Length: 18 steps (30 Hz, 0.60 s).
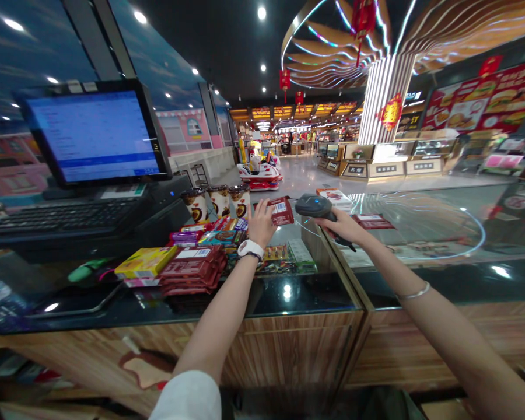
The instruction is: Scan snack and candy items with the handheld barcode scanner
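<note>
My left hand (261, 221) grips a flat dark-red snack packet (282, 211), its white barcode label facing up, above the glass counter. To its right, my right hand (339, 226) is wrapped round the handle of a black barcode scanner (314, 205). The scanner's head points left toward the packet, a small gap between them. A pile of similar dark-red packets (194, 265) lies on the counter left of my left forearm. Another such packet (373, 221) rests on the glass to the right, near a white and orange box (333, 197).
A monitor (91, 137) and keyboard (61, 216) stand at the left. Several printed cups (219, 202) line the counter behind colourful candy packs (223, 231). Yellow boxes (145, 262) sit beside the pile, and a dark tablet-like device (76, 300) lies near the front edge.
</note>
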### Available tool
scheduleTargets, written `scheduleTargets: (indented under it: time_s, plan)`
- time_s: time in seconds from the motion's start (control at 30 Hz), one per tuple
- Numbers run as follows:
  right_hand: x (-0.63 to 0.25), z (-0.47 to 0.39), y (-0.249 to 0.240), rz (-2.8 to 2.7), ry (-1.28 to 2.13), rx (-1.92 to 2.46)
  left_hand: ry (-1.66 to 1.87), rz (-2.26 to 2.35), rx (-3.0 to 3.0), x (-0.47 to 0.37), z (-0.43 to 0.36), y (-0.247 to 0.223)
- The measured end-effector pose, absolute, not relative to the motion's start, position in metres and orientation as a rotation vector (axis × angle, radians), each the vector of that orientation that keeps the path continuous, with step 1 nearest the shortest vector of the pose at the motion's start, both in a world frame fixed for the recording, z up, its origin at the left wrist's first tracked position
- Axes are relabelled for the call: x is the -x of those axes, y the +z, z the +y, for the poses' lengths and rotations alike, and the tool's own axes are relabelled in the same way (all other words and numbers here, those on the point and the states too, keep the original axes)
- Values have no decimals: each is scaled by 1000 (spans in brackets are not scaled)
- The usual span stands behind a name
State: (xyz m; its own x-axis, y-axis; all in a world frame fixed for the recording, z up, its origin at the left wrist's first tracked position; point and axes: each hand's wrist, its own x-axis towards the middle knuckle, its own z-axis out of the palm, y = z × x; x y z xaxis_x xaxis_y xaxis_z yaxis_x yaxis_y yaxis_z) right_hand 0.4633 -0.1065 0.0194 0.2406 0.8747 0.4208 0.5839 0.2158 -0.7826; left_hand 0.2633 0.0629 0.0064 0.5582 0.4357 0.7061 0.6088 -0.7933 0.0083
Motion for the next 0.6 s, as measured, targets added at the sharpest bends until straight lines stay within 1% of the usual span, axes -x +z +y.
scheduleTargets:
  time_s: [0.23, 0.4, 0.6]
  plan:
    - [-470, -101, 14, -1420, 407, 1244, -1062, -875, 2548, -263, 60, 9]
    - [-478, -93, 8, -1460, 259, 1183, -1070, -888, 2560, -263, 60, 9]
    - [-493, -81, -4, -1726, 90, 1163, -1076, -893, 2559, -264, 62, 8]
